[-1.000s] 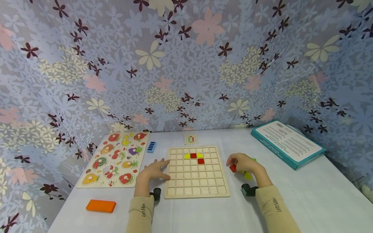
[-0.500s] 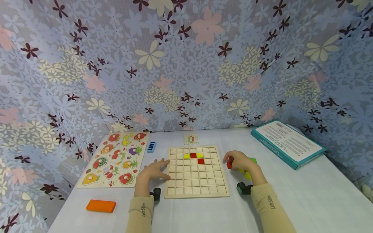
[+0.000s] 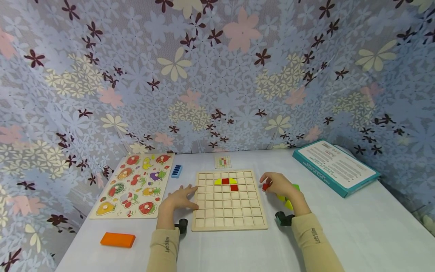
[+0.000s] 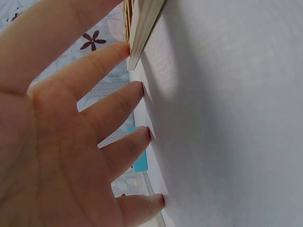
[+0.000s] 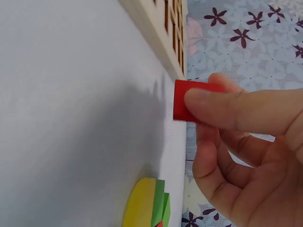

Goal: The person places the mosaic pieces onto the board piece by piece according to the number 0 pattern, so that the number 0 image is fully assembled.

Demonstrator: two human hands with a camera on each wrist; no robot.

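My right hand point(image 3: 280, 186) pinches a red square block point(image 5: 182, 100) between thumb and fingers, just off the right edge of the wooden grid board point(image 3: 229, 223). Fingers spread, my left hand point(image 3: 178, 200) rests at the board's left edge; in the left wrist view its fingertips meet the board's side and the tablecloth. Near the board's top sit a red square point(image 3: 225, 181) between two yellow pieces, and a second red square point(image 3: 234, 187) one row lower. Loose yellow and green blocks point(image 5: 142, 203) lie under my right wrist, partly hidden in the head view.
A small pattern card point(image 3: 222, 162) lies behind the board. To the left are a fruit puzzle board point(image 3: 136, 185), a blue piece with dark bars point(image 3: 176, 171) and an orange block point(image 3: 117, 240). A teal box point(image 3: 336, 166) lies at the back right.
My right hand has lifted the red block a little and brought it left, closer to the board. The left hand has stayed in place.
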